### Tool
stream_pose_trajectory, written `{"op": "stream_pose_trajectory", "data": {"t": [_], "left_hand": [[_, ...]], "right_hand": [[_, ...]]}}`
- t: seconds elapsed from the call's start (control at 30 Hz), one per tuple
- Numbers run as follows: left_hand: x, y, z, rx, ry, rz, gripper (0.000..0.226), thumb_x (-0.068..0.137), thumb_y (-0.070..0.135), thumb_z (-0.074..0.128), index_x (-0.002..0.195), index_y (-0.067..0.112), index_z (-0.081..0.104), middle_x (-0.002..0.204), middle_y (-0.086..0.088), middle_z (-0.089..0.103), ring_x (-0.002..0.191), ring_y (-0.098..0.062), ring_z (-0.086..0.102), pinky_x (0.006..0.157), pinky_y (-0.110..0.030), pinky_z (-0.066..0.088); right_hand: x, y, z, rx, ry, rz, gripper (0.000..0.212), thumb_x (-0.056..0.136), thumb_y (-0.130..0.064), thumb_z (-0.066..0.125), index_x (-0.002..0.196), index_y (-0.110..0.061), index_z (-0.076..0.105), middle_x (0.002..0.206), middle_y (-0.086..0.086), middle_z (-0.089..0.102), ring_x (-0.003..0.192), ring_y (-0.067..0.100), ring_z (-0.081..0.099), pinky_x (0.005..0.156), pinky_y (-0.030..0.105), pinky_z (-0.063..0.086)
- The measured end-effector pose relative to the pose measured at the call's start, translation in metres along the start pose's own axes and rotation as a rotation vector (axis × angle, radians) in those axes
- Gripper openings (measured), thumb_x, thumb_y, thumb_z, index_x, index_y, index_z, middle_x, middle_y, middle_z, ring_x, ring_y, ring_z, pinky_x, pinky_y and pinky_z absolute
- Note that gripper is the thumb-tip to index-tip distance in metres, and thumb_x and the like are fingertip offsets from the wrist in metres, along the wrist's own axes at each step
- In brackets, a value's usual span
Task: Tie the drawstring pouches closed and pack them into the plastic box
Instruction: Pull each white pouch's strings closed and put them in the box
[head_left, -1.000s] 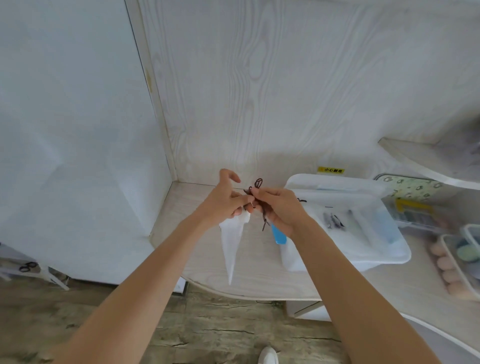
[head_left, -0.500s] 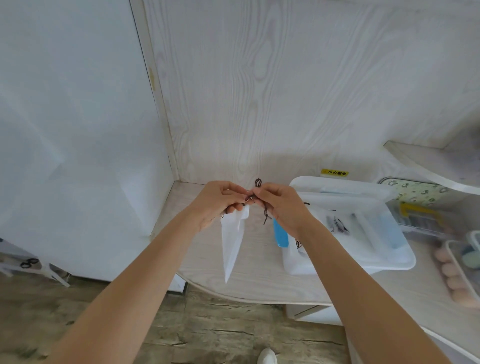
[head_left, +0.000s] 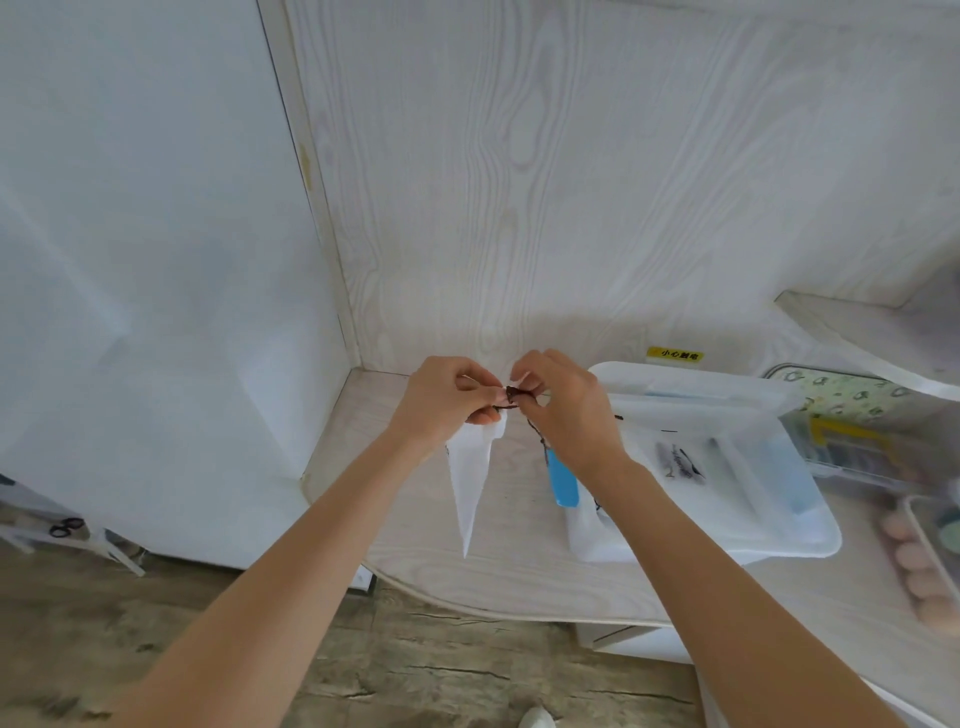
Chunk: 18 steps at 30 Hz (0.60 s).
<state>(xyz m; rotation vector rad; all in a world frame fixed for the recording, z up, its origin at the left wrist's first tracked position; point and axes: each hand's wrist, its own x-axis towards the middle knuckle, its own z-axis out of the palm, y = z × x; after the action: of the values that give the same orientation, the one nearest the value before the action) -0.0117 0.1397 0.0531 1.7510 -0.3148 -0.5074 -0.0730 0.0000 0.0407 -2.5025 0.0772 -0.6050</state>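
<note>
— So where is the pouch right now?

— The white drawstring pouch (head_left: 471, 478) hangs in the air above the pale wooden table (head_left: 415, 519), its narrow end pointing down toward the table's front edge. Its gathered mouth is at the top, between the two hands.

— And the cord?

— The dark drawstring (head_left: 514, 397) is bunched into a small knot or loop right between the fingertips, and one loose end trails down in front of the right wrist.

— What are the hands doing?

— The left hand (head_left: 447, 397) has its fingers curled in, pinching the pouch's neck and the cord. The right hand (head_left: 566, 405) pinches the cord from the other side with thumb and forefinger; its other fingers are bent too. Both hands nearly touch at the knot.

— Where is the box?

— The clear plastic box (head_left: 800, 540) sits on the table to the right, just beside the right forearm. Pale pouches with dark cords lie inside it, though I cannot tell how many. A blue item (head_left: 563, 480) stands at its left wall, partly hidden by the wrist.

— Anything else around?

— A yellow warning sticker (head_left: 674, 355) on the wood-grain wall behind the box, and a tray of pinkish round pieces (head_left: 919, 566) at the far right edge. Black scissors (head_left: 66, 527) lie far off to the left.
</note>
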Motion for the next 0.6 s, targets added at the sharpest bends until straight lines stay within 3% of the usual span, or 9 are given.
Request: {"op": "stream_pose_trajectory", "data": {"t": [0.1, 0.2, 0.33, 0.5, 0.6], "left_hand": [[0.000, 0.000, 0.001, 0.068, -0.026, 0.048, 0.015, 0.090, 0.012, 0.058, 0.089, 0.001, 0.067, 0.081, -0.010, 0.073, 0.053, -0.003, 0.058, 0.049, -0.012, 0.041], [-0.002, 0.001, 0.001, 0.007, -0.037, 0.032, 0.025, 0.098, 0.016, 0.043, 0.101, 0.007, 0.065, 0.078, -0.009, 0.070, 0.045, 0.000, 0.047, 0.042, -0.010, 0.034], [-0.001, -0.001, 0.001, -0.080, -0.130, -0.010, 0.022, 0.098, 0.015, 0.046, 0.094, 0.010, 0.067, 0.070, -0.002, 0.063, 0.045, -0.001, 0.042, 0.044, -0.010, 0.031], [0.003, -0.007, -0.001, -0.136, -0.060, -0.035, 0.012, 0.092, 0.012, 0.056, 0.086, 0.009, 0.065, 0.073, -0.007, 0.063, 0.050, -0.005, 0.045, 0.044, -0.013, 0.034], [0.004, -0.007, 0.001, -0.063, -0.017, -0.027, 0.011, 0.093, 0.013, 0.054, 0.088, 0.006, 0.061, 0.071, -0.004, 0.059, 0.045, 0.001, 0.047, 0.041, -0.014, 0.035]], "right_hand": [[-0.001, 0.003, 0.012, -0.088, 0.176, -0.092, 0.009, 0.074, 0.001, 0.062, 0.076, -0.007, 0.058, 0.072, 0.005, 0.051, 0.050, 0.023, 0.048, 0.035, 0.038, 0.044], [-0.004, 0.004, 0.020, -0.083, 0.292, -0.135, 0.007, 0.076, 0.000, 0.062, 0.074, -0.005, 0.058, 0.071, 0.007, 0.050, 0.045, 0.022, 0.043, 0.030, 0.033, 0.040], [-0.009, 0.002, 0.026, 0.012, 0.315, -0.191, 0.008, 0.084, -0.010, 0.050, 0.079, -0.012, 0.054, 0.078, 0.007, 0.053, 0.049, 0.022, 0.050, 0.034, 0.032, 0.044], [-0.007, 0.008, 0.029, 0.077, 0.312, -0.161, 0.006, 0.083, -0.007, 0.055, 0.079, -0.010, 0.059, 0.082, 0.005, 0.056, 0.064, 0.014, 0.051, 0.041, 0.033, 0.049], [-0.009, 0.005, 0.026, 0.191, 0.256, -0.041, 0.007, 0.079, -0.001, 0.067, 0.080, -0.006, 0.063, 0.084, 0.001, 0.059, 0.075, 0.009, 0.056, 0.053, 0.013, 0.047]]}}
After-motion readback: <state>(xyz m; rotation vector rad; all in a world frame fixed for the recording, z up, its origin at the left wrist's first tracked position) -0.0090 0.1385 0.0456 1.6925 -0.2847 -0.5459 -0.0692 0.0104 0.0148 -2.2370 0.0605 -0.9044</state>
